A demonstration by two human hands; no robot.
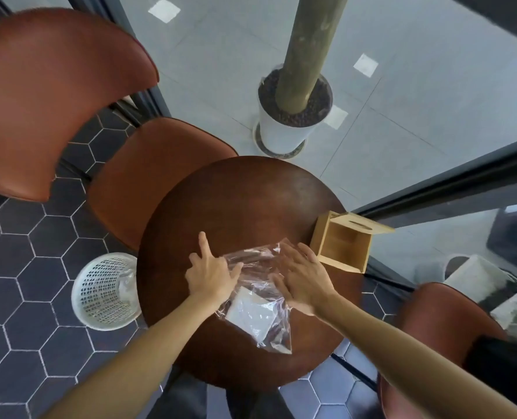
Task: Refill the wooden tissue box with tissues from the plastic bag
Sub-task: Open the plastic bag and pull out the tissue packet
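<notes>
At the centre of the frame stands a round dark-brown wooden table (245,195), with two rust-brown padded chairs (148,182) crowding its upper left side and a third chair of the same colour (432,322) at the lower right. A white perforated plastic waste basket (106,290) sits on the dark hexagon-tiled floor just left of the table. Beyond the table, at upper centre, a white round planter (284,131) holds a thick greenish trunk. On the table's right edge lies the light wooden tissue box (342,243), tipped so its empty inside faces the camera, its slotted lid (363,226) swung open behind it. Just left of the box, mid-table, lies the clear crinkled plastic bag (257,294) with a white stack of tissues (251,311) inside its lower part. The left hand (210,275) rests at the bag's upper left edge, forefinger stretched out, the other fingers loosely curled against the plastic. The right hand (304,275) lies spread flat on the bag's upper right part, fingers apart, gripping nothing.
</notes>
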